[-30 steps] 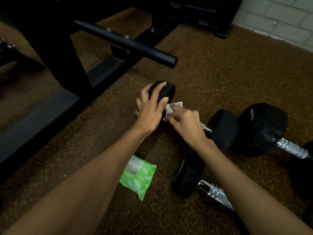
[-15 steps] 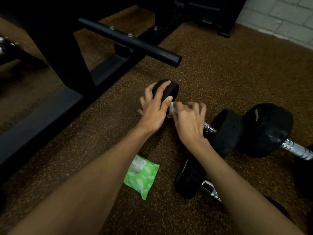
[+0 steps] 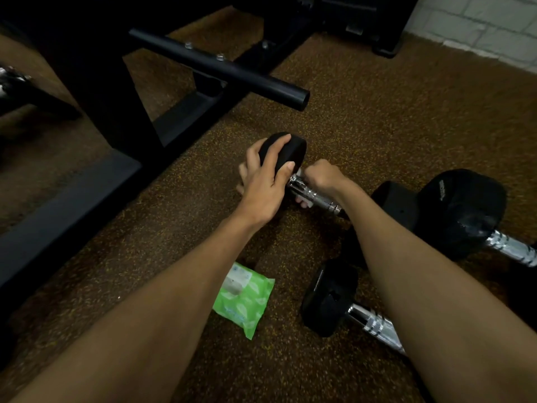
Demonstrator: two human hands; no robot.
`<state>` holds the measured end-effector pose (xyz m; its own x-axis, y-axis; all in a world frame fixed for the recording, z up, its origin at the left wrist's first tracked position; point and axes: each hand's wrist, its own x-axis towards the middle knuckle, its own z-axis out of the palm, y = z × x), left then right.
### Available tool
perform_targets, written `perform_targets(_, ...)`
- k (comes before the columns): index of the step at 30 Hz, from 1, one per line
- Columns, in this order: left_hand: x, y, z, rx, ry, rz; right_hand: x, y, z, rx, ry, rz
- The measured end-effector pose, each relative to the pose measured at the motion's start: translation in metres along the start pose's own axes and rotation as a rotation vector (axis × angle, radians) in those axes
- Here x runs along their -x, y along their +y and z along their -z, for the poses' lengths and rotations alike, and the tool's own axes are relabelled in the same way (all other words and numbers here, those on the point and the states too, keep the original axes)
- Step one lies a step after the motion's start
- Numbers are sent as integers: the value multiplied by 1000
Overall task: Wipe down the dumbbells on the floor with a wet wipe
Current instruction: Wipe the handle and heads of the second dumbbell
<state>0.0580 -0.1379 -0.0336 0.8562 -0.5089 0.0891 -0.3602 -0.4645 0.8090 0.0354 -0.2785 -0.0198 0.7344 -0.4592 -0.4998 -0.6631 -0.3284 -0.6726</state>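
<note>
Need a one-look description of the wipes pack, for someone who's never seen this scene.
Start at the black steel frame on the left of the speckled brown floor. Nearer the camera, just right of the person's left forearm, a flat soft pack lies left of the closest dumbbell. It is the only bright green thing, white-labelled; its neighbours are black and chrome.

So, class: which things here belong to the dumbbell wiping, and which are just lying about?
In the job: left hand, right hand, wet wipe, held dumbbell, near dumbbell, right dumbbell, green wipe pack.
Just around: black rack bar, brick wall.
</note>
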Motion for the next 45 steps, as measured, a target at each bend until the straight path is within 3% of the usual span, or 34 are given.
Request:
perform_targets(2,0,0,0,-2,3,-2,0,-1,-4,104,41,22)
perform_targets(4,0,0,0,-1,9,-6,6,1,-11,356,193,96)
perform_targets(10,0,-1,-1,3,13,-11,44,29,-25,725,374,621)
perform_targets(12,0,0,-1,-2,8,-5,39,32,-20,684,355,596)
perform_targets(17,-1,2,0,-5,-7,0,11,7,-1,282,173,200)
perform_targets(20,-1,3,-1,-10,3,7,11,-3,-5,338,181,142)
perform_targets(22,-1,4,-1,-17,15,12,19,3,-17,398,290,189)
perform_targets(26,-1,3,-2,-24,21,13,24,33,-49,496,548,551)
perform_targets(33,-2,4,-2,-9,10,17,22,54,-54,691,570,660)
perform_targets(40,-4,3,-2,-23,15,18,25,43,-44,679,527,659)
perform_targets(45,-6,4,-3,-24,-3,25,26,14,-32,517,491,332)
